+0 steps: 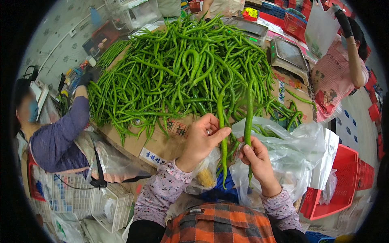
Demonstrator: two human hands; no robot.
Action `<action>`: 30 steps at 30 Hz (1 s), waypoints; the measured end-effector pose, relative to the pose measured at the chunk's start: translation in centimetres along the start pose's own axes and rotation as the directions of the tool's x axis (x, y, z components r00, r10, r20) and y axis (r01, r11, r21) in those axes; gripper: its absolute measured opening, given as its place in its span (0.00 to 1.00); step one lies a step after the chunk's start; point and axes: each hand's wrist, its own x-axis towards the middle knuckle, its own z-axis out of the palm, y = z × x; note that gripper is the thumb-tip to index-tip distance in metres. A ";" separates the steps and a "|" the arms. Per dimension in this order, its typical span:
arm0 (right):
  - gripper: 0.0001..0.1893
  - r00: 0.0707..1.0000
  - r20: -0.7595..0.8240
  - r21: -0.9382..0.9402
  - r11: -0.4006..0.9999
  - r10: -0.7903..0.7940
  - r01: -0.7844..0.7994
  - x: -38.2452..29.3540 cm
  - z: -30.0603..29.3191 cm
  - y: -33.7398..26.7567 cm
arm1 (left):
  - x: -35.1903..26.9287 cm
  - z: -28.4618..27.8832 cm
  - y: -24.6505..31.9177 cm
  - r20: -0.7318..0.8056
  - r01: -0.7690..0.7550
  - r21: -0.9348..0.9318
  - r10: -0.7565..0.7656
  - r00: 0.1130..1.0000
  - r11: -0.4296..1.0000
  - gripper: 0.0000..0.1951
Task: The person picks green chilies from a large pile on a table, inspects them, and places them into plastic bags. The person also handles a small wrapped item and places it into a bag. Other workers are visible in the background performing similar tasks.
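My left hand (203,139) pinches a long green chili pepper (221,111) between thumb and fingers, its tip hanging down. A second, straighter green chili pepper (248,112) is held upright in my right hand (256,155). Both hands are over the near edge of the table, in front of a big heap of green chili peppers (170,70). An open clear plastic bag (282,152) lies just right of my right hand, with several peppers in its mouth. Below my left hand sits a small clear bag with something yellow (206,177) in it.
Flattened cardboard (133,147) covers the table. Two weighing scales (290,57) (247,29) stand at the back right. A red plastic crate (340,182) is at lower right, white crates (112,206) at lower left. Co-workers stand left (57,142) and right (340,70); the right one lifts a plastic bag (322,29).
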 end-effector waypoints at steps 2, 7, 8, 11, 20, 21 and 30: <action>0.12 0.999 0.003 0.027 0.999 0.034 -0.034 -0.2 0.1 0.0 | -1.4 -1.3 0.0 -0.034 -0.005 0.061 0.007 0.999 0.998 0.09; 0.08 0.998 -0.066 0.027 0.999 -0.016 0.018 0.7 -0.3 -0.1 | -8.0 -8.4 -0.5 -0.264 0.073 0.129 -0.037 0.964 0.989 0.07; 0.07 0.998 -0.064 0.025 0.999 -0.023 0.025 1.2 -0.2 0.0 | -9.8 -10.2 -1.0 -0.354 0.176 0.138 -0.117 0.928 0.975 0.06; 0.05 0.998 -0.058 0.017 1.000 -0.008 0.009 2.7 0.8 0.6 | -16.0 -15.0 -4.7 -0.581 0.308 0.139 -0.174 0.795 0.941 0.06; 0.07 0.984 0.177 -0.080 0.997 0.013 0.002 5.6 4.9 3.1 | -47.7 -19.3 -20.7 -0.945 0.999 0.029 -0.324 0.042 0.044 0.13; 0.07 0.985 0.170 -0.115 0.993 0.025 -0.005 5.7 4.9 3.1 | -51.1 -19.5 -20.1 -0.912 0.995 -0.037 -0.405 -0.070 -0.089 0.13; 0.09 0.998 0.058 -0.113 0.993 0.029 -0.022 3.8 3.3 1.9 | -42.6 -21.9 -17.2 -0.940 0.939 0.321 -0.077 0.332 0.125 0.19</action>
